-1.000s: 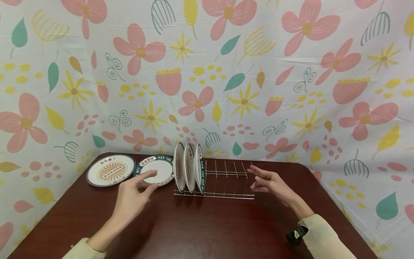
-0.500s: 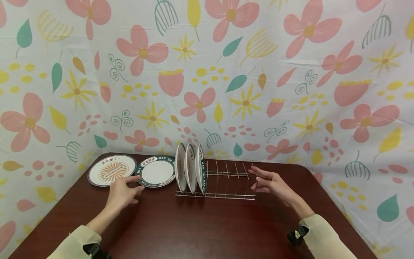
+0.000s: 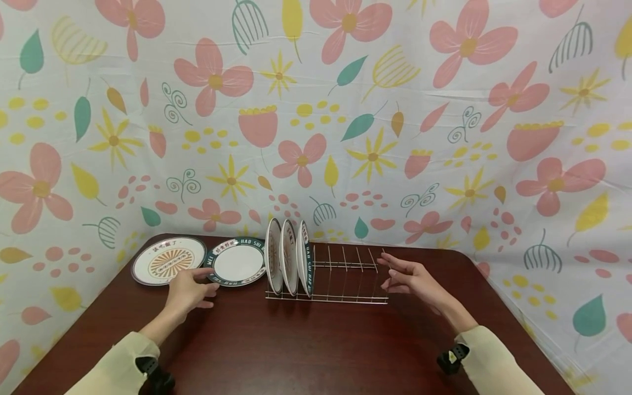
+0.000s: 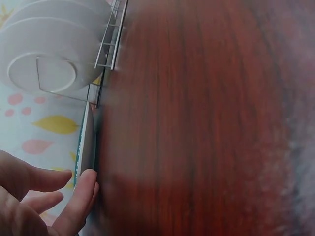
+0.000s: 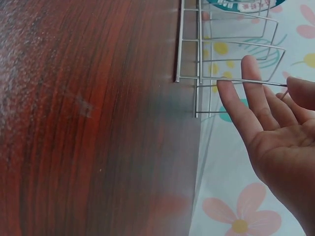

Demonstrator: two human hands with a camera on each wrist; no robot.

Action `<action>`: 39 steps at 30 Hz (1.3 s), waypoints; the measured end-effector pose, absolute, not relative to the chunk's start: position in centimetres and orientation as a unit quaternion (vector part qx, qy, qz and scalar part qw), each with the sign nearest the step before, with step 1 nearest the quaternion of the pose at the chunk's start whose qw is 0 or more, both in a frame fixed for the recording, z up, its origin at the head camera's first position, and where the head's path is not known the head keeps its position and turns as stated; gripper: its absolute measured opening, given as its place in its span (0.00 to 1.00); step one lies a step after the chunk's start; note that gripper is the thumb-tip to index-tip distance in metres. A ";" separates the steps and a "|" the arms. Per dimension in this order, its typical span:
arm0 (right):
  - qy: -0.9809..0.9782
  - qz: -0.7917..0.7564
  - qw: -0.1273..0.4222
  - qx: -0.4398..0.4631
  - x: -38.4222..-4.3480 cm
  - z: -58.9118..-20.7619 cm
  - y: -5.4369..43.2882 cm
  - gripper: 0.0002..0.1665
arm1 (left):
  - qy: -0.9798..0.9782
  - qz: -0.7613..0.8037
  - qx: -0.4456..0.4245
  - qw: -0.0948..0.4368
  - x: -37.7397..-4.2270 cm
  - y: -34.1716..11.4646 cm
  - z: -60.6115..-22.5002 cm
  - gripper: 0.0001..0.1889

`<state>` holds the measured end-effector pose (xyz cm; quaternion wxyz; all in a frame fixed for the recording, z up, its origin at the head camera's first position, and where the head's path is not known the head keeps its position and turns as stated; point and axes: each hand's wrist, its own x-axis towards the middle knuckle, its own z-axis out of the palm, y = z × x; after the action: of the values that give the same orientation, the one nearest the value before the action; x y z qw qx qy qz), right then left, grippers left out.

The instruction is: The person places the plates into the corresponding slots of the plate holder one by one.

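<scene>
A plate with a green rim (image 3: 239,262) lies on the table left of the wire dish rack (image 3: 345,300). My left hand (image 3: 185,293) is at its near left edge, thumb and fingers on either side of the rim. In the left wrist view the plate (image 4: 87,142) shows edge-on between the thumb and fingertips. My right hand (image 3: 415,282) holds the right end of the rack, its end wire running between thumb and fingers in the right wrist view. Several plates (image 3: 289,258) stand upright in the rack's left slots.
A larger white plate with an orange sunburst (image 3: 170,260) lies flat at the far left, beside the green-rimmed one. The dark red-brown table (image 3: 316,351) backs onto a flower-printed cloth (image 3: 306,164). Wire slots continue along the rack's right half.
My left hand has moved left and down from over the green-rimmed plate to its near left edge. The right hand and the rack have stayed in place.
</scene>
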<state>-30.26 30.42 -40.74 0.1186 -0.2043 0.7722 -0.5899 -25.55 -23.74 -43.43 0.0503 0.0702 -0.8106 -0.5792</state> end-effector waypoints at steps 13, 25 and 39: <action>0.781 -0.580 0.112 -0.203 -30.2 -40.7 30.4 0.35 | -0.830 -0.551 0.062 0.065 -27.3 -23.1 -44.1 0.27; 0.777 -0.585 0.112 -0.206 -30.2 -40.9 30.4 0.37 | -0.825 -0.558 0.076 0.038 -25.8 -24.4 -43.7 0.31; 0.780 -0.580 0.111 -0.207 -30.2 -40.7 30.3 0.35 | -0.871 -0.487 0.068 0.012 -21.0 -27.7 -43.1 0.28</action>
<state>-30.17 30.35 -40.71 0.1113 -0.2073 0.7800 -0.5799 -20.98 -27.69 -43.15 0.0118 0.0683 -0.8708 -0.4867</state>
